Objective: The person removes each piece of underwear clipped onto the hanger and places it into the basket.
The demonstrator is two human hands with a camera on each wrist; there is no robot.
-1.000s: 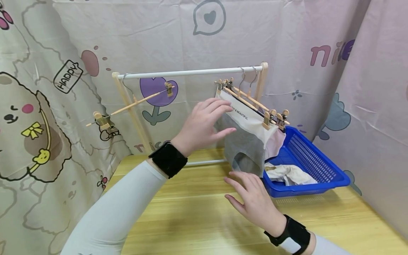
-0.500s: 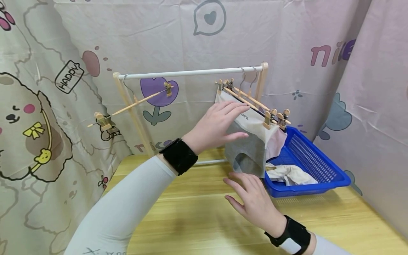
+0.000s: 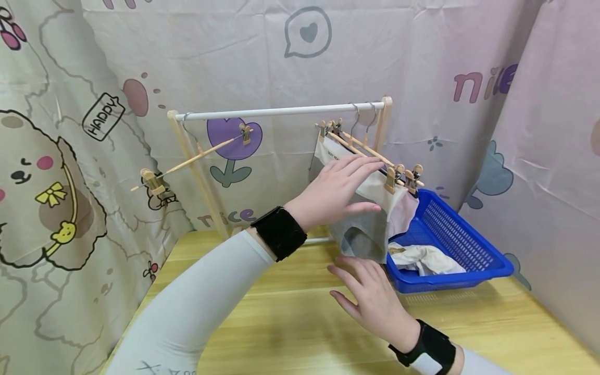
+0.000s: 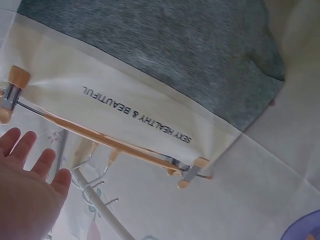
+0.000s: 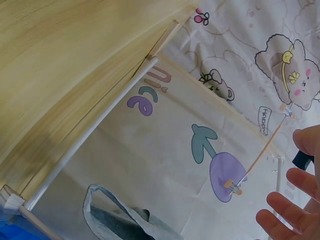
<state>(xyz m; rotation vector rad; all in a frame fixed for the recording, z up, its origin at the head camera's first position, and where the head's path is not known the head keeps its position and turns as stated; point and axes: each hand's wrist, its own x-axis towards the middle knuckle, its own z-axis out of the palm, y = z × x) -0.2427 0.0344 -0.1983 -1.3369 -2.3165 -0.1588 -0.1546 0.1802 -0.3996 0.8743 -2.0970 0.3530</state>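
Grey undies (image 4: 170,60), wide white slogan waistband (image 4: 55,70), clipped at both ends to a wooden hanger (image 4: 125,147), just dangling off the rail (image 3: 281,111) there.

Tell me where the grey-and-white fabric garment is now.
In the head view, the garment hangs right of centre, clipped to a wooden hanger, behind the left hand and left of the blue plastic basket.
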